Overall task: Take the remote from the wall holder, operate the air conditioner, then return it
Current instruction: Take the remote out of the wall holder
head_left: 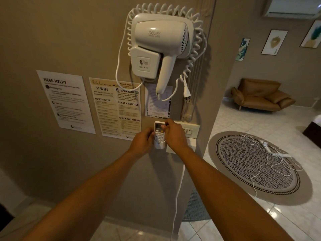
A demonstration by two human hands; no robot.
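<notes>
A white remote (159, 132) with a small screen stands upright in a white wall holder (160, 145) on the beige wall. My right hand (174, 134) grips the remote's upper right side, thumb across its front near the screen. On the remote's left edge rests my left hand (142, 142), fingers curled against it and the holder. The air conditioner (293, 6) hangs high on the far wall at the top right.
A white hair dryer (161, 47) with a coiled cord hangs above the remote. Printed notices (114, 105) cover the wall to the left. A switch plate (190, 130) sits right of my hands. An oval rug (246, 171) with tangled cables and a brown sofa (260, 96) lie to the right.
</notes>
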